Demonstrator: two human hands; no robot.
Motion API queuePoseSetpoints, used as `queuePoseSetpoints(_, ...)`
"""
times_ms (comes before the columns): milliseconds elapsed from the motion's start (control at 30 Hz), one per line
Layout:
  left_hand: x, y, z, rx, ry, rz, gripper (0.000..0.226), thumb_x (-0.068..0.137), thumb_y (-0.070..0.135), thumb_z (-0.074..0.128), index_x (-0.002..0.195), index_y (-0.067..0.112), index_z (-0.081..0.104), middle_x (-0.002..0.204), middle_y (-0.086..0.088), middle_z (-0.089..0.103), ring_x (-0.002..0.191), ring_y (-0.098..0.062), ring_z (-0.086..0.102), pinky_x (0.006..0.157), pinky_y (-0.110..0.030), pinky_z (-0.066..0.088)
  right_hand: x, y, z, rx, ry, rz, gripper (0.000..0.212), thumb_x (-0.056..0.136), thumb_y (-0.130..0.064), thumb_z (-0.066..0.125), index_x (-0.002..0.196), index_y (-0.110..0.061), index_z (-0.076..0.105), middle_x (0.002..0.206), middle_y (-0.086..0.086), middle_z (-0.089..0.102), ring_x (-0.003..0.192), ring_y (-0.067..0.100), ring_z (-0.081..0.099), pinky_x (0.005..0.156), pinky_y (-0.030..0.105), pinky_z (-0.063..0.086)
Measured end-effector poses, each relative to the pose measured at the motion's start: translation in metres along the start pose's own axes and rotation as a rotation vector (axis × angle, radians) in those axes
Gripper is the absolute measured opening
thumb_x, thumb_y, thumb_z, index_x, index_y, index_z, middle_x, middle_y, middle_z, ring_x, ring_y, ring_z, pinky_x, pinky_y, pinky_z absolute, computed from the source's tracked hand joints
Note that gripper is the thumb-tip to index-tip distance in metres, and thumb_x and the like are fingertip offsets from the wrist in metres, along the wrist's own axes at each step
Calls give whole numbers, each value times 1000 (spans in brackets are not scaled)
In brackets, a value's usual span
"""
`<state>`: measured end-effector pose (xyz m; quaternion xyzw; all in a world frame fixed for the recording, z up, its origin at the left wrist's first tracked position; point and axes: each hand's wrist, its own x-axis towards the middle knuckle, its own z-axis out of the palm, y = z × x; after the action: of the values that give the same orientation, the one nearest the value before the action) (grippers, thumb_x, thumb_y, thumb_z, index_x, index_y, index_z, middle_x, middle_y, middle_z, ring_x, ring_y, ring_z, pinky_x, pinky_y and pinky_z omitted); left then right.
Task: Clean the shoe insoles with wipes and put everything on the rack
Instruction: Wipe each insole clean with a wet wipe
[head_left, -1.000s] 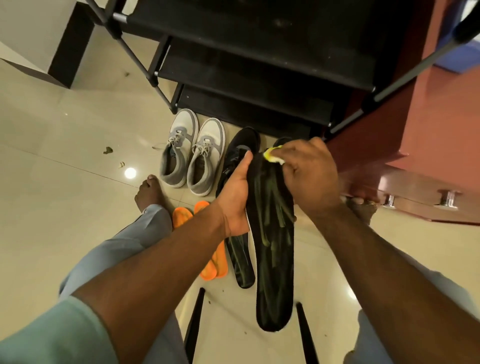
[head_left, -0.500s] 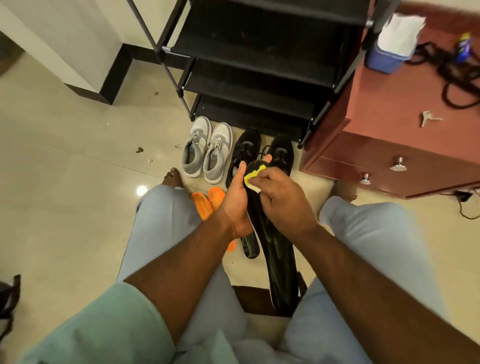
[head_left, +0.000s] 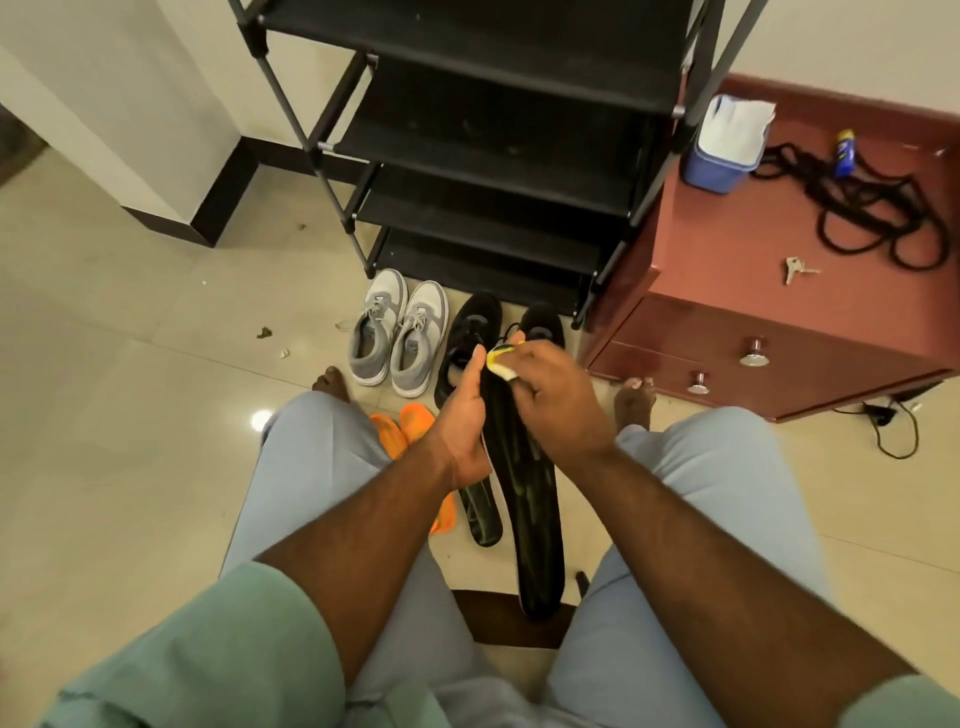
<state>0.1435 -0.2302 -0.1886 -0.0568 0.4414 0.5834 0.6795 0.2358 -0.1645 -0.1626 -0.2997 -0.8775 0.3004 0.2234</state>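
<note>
While the left hand (head_left: 464, 426) still grips the insole (head_left: 530, 499), the right hand (head_left: 558, 397) keeps pinching the wipe (head_left: 497, 359) at its tip; sneakers (head_left: 397, 332) stand beyond the insole.

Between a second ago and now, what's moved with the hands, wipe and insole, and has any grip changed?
Mostly the head camera tilted up, bringing the cabinet top into view. The right hand keeps the wipe pressed at the toe end of the black insole; the left hand still holds that insole. No grip changed; shoes and floor insoles stayed put.
</note>
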Motion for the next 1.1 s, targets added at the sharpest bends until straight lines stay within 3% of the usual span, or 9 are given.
queuePoseSetpoints(67,6,1,-4,-5,10,-1,53,98,66,29,138,42,54,139,-5,59,128,-24,56,104,-42,45,2,0,4,-1,-70,-36,27,83,-2,52,102,-3,70,97,12,65,92,24,61,82,34,51)
queuePoseSetpoints(200,16,6,-2,31,19,-20,53,99,63,29,126,36,67,134,-7,63,124,-22,60,105,-40,44,17,26,6,-18,74,176,26,83,-2,54,103,-5,71,97,10,64,92,25,61,83,32,50)
queuePoseSetpoints(367,25,10,-7,24,19,-21,53,99,63,29,141,41,51,139,-3,60,128,-21,56,108,-40,42,14,20,13,39,-63,14,26,84,-3,56,105,-7,70,97,8,65,93,20,60,84,27,47)
queuePoseSetpoints(500,31,10,-4,42,6,-12,49,102,59,25,141,43,50,136,-2,62,125,-21,59,106,-41,45,22,38,14,-16,86,263,25,85,-15,57,104,-12,72,94,5,66,88,23,60,77,33,49)
queuePoseSetpoints(667,35,9,-7,-19,-9,-23,50,101,60,25,139,42,52,134,-4,64,122,-21,62,95,-38,51,14,24,20,-58,-28,98,29,84,-22,51,101,-13,73,91,2,69,84,20,57,76,27,42)
queuePoseSetpoints(800,35,6,-1,59,3,-88,60,97,65,32,136,29,59,131,-10,65,116,-23,64,96,-39,52,25,38,14,-52,130,347,22,86,-19,59,104,-15,72,93,3,69,86,24,56,75,29,41)
queuePoseSetpoints(1000,33,14,-6,14,0,-23,49,101,61,25,136,45,54,128,-2,68,115,-19,66,86,-36,55,3,15,24,-66,-54,123,24,80,-15,59,101,-12,71,91,3,68,83,22,55,71,35,47)
queuePoseSetpoints(1100,33,13,-6,22,-16,-6,49,103,57,24,141,41,50,132,-2,65,121,-20,62,93,-37,52,14,26,23,-94,46,223,22,82,-11,58,101,-14,69,94,3,65,87,23,56,75,39,49)
